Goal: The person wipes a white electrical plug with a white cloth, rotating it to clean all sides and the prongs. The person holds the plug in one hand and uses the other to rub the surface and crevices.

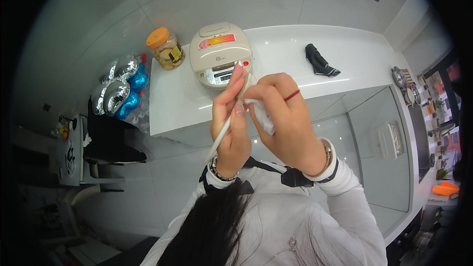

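Both hands are raised in front of me, above the near edge of the white counter (pixel 177 107). My left hand (pixel 236 144) grips a whitish power cord (pixel 223 135), its thumb pressed on a ribbed part of it. The cord trails down past my left wrist. A crumpled white wipe or tissue (pixel 261 116) is pinched in my right hand (pixel 290 122), whose fingertips meet the cord beside my left thumb. The cord's upper end is partly covered by my fingers. Beyond my hands a beige rice cooker (pixel 218 52) stands with its lid down, its front panel partly hidden.
An orange-lidded plastic jar (pixel 168 51) stands left of the cooker. A dark cloth (pixel 319 61) lies on the counter to the right. Silver and blue foil balloons (pixel 117 96) are off the counter's left end. A white container (pixel 388 141) sits low at right.
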Demonstrator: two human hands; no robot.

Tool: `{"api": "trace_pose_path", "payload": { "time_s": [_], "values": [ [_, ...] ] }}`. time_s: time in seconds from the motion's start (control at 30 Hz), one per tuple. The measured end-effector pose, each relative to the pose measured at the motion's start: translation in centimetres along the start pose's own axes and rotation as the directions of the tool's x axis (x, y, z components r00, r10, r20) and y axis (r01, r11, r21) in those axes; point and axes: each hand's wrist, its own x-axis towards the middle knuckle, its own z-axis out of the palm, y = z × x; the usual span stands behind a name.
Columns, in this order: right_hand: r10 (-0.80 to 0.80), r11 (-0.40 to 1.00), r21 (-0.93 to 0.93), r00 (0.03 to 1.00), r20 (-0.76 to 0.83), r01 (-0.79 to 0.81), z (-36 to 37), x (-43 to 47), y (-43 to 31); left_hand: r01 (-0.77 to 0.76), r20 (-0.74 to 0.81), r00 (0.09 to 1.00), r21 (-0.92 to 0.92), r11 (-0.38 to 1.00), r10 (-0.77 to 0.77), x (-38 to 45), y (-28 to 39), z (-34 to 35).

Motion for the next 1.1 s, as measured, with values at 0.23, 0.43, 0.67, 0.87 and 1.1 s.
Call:
{"api": "trace_pose_path", "payload": {
  "time_s": [0.23, 0.43, 0.67, 0.87, 1.1],
  "values": [
    [0.07, 0.997, -0.013, 0.992, -0.106, -0.071, 0.9, -0.1, -0.1, -0.07, -0.012, 0.997, 0.034, 0.997, 0.07, -0.6, -0.9, 0.4],
    [0.153, 0.988, 0.015, 0.967, -0.202, -0.153, 2.0, 0.2, -0.1, -0.165, -0.008, 0.986, -0.037, 0.986, 0.164, -0.4, -1.3, 1.0],
    [0.107, 0.994, 0.014, 0.982, -0.157, -0.107, 2.2, -1.0, -0.6, -0.053, -0.06, 0.997, 0.034, 0.998, 0.055, -0.8, 0.1, 0.9],
    [0.076, 0.996, -0.023, 0.978, -0.195, -0.082, 2.3, -0.8, -0.1, -0.027, -0.026, 0.999, -0.04, 0.999, 0.026, -0.8, 0.5, 0.9],
    [0.325, 0.943, 0.149, 0.919, -0.223, -0.298, 0.4, 1.3, 2.0, -0.068, 0.053, 0.996, 0.03, 0.997, 0.067, -1.6, 1.9, 0.8]
  ]
}}
